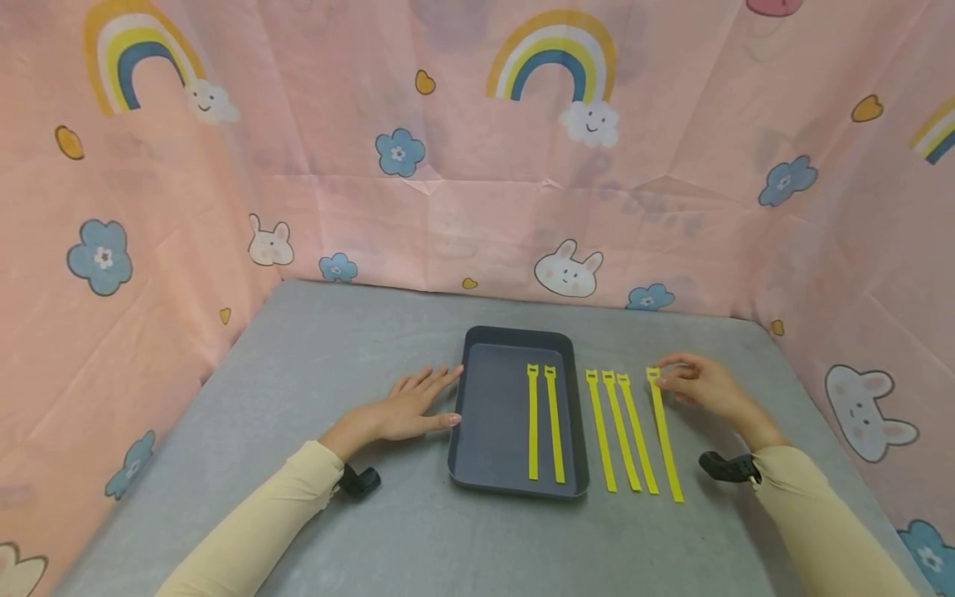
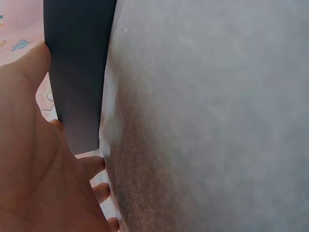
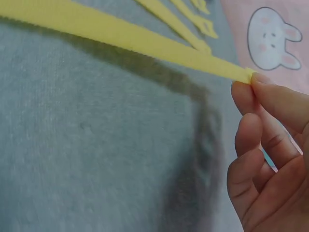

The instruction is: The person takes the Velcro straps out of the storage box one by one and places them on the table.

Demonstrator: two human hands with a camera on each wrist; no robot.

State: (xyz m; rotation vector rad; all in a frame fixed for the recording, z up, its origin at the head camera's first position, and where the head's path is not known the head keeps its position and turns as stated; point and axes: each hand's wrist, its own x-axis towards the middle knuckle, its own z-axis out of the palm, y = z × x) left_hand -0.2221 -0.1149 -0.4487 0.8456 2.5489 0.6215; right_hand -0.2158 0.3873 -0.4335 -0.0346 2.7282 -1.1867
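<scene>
Head view: dark tray [image 1: 492, 414] is sitting on the grey tabletop [image 1: 403, 531], with two yellow straps [image 1: 533, 423] lying inside, nearer its right edge.
Held strap [image 1: 666, 431]: lying outside the tray, farthest from its right edge; slotted end is pointing to the tabletop's back edge, plain tail to the front edge.
Waiting straps [image 1: 622, 431]: three are lying between the held strap and the tray's right edge, roughly side by side, same way round.
Right hand [image 1: 705, 388]: thumb and forefinger are pinching the slotted end; other fingers are curling loosely, holding nothing.
Strap height: right wrist view is showing a gap between strap and shadow, so the pinched end is probably clearing the tabletop.
Left hand [image 1: 406, 412]: fingers are lying straight and spread, thumb well apart; thumb and forefinger tips are touching the tray's left edge.
Handling: strap is looking very light, thin, bendy, fabric-like; likely not fragile, little slip expected, tail probably trailing or swinging.
Best hold: slotted end, flat pinch.
</scene>
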